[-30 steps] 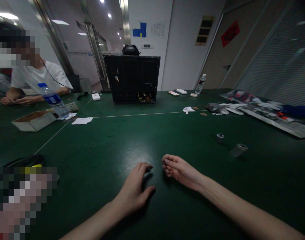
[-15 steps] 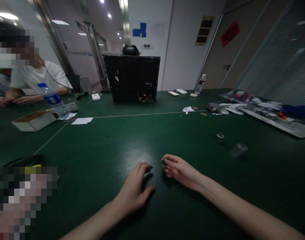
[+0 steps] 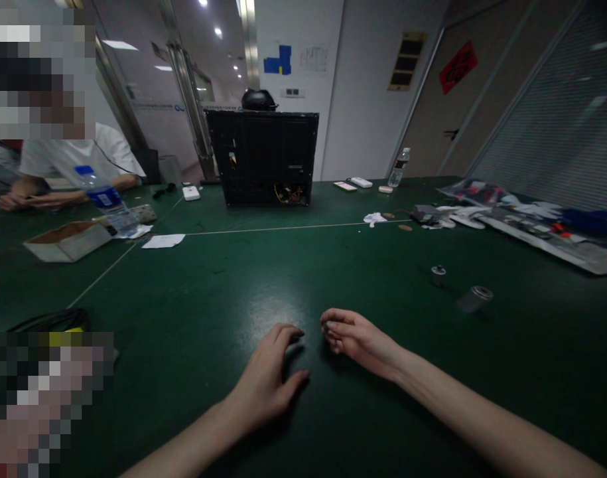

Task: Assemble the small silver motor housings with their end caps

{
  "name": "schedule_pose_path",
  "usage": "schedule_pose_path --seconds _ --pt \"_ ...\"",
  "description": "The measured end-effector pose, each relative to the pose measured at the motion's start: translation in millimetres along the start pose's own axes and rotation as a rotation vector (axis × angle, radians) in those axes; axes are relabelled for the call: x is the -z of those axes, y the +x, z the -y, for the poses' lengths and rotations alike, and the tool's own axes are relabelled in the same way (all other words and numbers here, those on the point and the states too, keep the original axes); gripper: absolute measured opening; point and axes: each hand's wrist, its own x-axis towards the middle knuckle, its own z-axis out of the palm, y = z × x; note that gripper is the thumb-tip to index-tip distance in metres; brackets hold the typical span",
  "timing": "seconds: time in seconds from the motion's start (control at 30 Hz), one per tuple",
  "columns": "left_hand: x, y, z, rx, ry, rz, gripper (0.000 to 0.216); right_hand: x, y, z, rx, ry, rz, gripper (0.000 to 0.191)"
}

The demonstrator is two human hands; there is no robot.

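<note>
My left hand (image 3: 268,375) lies palm down on the green table (image 3: 223,285), fingers slightly apart, with its fingertips on the surface near my right hand. My right hand (image 3: 355,338) rests on its side just to the right, its fingers curled and pinched together on a small part (image 3: 328,325) that barely shows at the fingertips. The two hands are a few centimetres apart. Two small metal cylinders (image 3: 438,272) (image 3: 475,297) lie on the table, further right and beyond my right hand.
A black computer case (image 3: 263,156) stands at the table's far middle. On the left are a cardboard box (image 3: 67,239), a water bottle (image 3: 104,199), a paper slip (image 3: 162,240) and a seated person (image 3: 69,159). Printed sheets and clutter (image 3: 532,219) cover the right side.
My right hand's fingertips have shifted slightly around the small part. My left hand has stayed still. The seated person at the left has raised up a little.
</note>
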Motion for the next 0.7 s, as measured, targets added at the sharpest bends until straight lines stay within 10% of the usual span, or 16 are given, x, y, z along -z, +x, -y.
schedule_pose_path --seconds 0.3,0.53,0.7 --pt "1 0 0 -0.012 -0.010 -0.001 0.044 6 -1 26 0.239 -0.397 -0.140 0.022" --pt "2 -2 2 -0.015 -0.013 0.007 0.044 66 -39 107 0.906 -1.231 -0.857 0.017" --pt "2 -1 2 -0.016 -0.019 0.005 0.044 118 -67 136 0.948 -1.640 -1.173 0.019"
